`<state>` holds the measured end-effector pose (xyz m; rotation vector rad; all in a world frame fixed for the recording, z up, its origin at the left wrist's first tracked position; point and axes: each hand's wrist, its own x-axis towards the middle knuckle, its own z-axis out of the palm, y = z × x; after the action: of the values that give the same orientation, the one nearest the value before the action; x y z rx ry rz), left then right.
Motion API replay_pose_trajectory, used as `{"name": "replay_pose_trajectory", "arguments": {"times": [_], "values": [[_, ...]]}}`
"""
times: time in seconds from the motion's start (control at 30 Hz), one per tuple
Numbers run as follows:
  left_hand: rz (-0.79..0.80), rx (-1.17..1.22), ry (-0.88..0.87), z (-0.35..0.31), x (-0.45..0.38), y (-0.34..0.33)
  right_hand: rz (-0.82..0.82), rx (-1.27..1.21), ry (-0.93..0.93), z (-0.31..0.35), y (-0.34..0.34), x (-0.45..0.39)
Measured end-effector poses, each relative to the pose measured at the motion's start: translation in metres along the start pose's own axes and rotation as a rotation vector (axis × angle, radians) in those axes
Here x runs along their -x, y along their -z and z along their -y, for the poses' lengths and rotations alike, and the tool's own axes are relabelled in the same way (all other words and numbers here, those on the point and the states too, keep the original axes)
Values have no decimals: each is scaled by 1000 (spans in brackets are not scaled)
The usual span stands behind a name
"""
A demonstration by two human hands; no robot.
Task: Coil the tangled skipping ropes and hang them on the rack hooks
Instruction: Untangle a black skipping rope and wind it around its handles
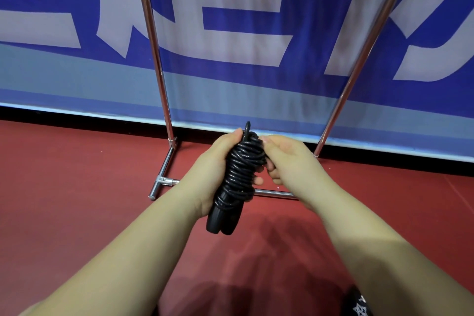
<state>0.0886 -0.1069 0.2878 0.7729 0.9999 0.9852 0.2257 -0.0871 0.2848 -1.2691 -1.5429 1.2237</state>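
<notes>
A black skipping rope (pixel 242 169) is wound into a tight bundle around its two black handles, whose ends stick out below. My left hand (pixel 213 164) grips the bundle from the left, fingers curled round it. My right hand (pixel 284 159) pinches the rope's upper end, where a small loop pokes up. The chrome rack (pixel 159 64) stands just beyond my hands; its two uprights rise out of view, so its hooks are hidden.
The rack's base bar (pixel 274 193) and left foot (pixel 164 169) lie on the red floor (pixel 77 200). A blue and white banner (pixel 230 33) stands right behind the rack. A dark patterned item (pixel 360 308) shows at the bottom right edge.
</notes>
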Motion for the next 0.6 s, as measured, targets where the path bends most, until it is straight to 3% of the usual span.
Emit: {"name": "replay_pose_trajectory", "arguments": {"times": [0.13, 0.33, 0.53, 0.6], "values": [[22, -44, -113, 2, 1, -4, -141, -60, -58, 0, 7, -2], [6, -64, -84, 5, 4, -3, -249, -142, 6, 2, 11, -2], [-45, -76, -70, 5, 1, 0, -69, -329, 18, 10, 6, 3], [-33, -90, -63, 5, 2, 0, -46, -290, 20, 10, 8, 5]]}}
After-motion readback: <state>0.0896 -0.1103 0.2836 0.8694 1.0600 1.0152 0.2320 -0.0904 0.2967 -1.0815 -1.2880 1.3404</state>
